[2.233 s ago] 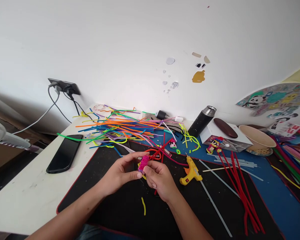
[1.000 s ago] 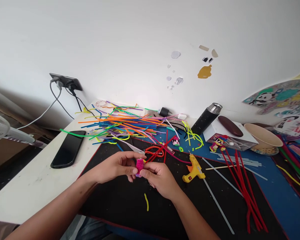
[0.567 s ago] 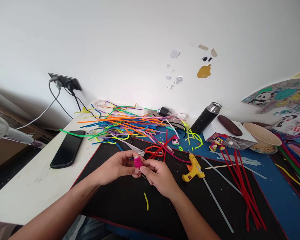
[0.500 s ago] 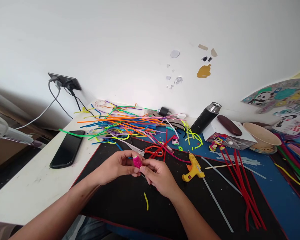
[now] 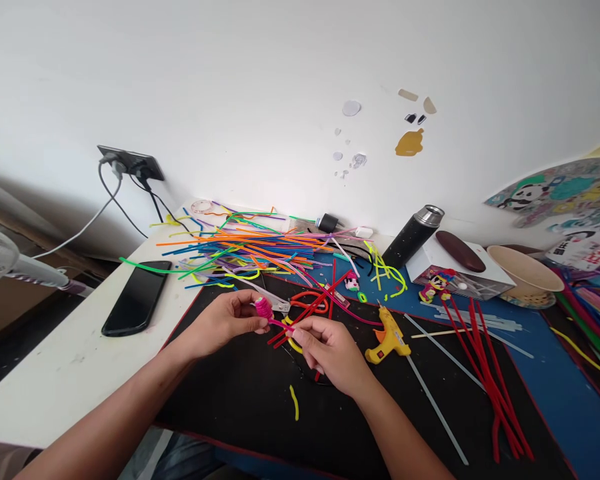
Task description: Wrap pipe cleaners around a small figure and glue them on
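My left hand [image 5: 230, 319] is closed around a small coil of pink pipe cleaner [image 5: 264, 307], wound tight, with a pale top. From the coil's lower end a straight pink strand [image 5: 280, 325] runs across to my right hand [image 5: 326, 348], which pinches it between thumb and fingers. Behind the hands lie orange-handled pliers or scissors [image 5: 310, 302], partly covered by crossed red pipe cleaners [image 5: 316, 313]. A short yellow piece of pipe cleaner [image 5: 294, 403] rests on the black mat [image 5: 240, 393] in front of me.
A yellow glue gun [image 5: 390, 337] lies right of my hands, near red pipe cleaners [image 5: 490, 380] and glue sticks [image 5: 437, 407]. Behind are a heap of coloured pipe cleaners [image 5: 240, 247], a black flask [image 5: 413, 237] and a small figure [image 5: 437, 287]. A phone [image 5: 137, 300] lies left.
My hands have moved apart, and a length of pink strand now stretches between them. The coil has shifted slightly left and up with my left hand.
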Available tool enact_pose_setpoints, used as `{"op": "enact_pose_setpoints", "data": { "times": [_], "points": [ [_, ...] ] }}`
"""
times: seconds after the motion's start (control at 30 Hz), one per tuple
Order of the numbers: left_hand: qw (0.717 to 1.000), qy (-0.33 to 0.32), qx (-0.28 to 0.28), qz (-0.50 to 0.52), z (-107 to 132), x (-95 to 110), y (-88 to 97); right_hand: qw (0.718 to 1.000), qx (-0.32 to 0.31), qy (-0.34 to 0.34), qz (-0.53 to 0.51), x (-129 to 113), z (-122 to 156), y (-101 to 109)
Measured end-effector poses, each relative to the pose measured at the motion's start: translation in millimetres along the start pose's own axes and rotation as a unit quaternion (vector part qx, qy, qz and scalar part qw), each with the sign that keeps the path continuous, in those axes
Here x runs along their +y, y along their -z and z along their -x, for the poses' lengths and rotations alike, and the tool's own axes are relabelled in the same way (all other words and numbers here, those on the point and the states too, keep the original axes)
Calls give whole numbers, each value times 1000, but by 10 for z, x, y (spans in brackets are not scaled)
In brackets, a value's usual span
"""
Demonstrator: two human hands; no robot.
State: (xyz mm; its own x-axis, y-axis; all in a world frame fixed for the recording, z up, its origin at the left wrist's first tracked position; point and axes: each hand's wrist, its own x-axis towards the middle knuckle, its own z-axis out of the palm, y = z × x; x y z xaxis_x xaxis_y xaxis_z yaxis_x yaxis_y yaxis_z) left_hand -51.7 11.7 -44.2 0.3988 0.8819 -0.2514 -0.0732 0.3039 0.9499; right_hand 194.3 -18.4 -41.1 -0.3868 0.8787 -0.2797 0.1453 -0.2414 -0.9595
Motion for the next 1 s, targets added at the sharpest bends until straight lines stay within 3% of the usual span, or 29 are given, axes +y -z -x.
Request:
{"op": "enact_pose_setpoints", "data": {
  "times": [0.3, 0.67, 0.83, 1.0],
  "points": [
    [994, -67, 64, -52, -70, -40, 3, 997, -68, -47, 4, -145, 198, -76],
    [994, -72, 76, 24, -125, -110, 19, 987, -99, -17, 127, -222, 311, -342],
    [986, -77, 54, 141, -90, -132, 75, 989, -67, 6, 133, -149, 378, -343],
    [977, -68, 8, 203, -76, -107, 80, 994, 19, 3, 105, 35, 491, -138]
  ]
}}
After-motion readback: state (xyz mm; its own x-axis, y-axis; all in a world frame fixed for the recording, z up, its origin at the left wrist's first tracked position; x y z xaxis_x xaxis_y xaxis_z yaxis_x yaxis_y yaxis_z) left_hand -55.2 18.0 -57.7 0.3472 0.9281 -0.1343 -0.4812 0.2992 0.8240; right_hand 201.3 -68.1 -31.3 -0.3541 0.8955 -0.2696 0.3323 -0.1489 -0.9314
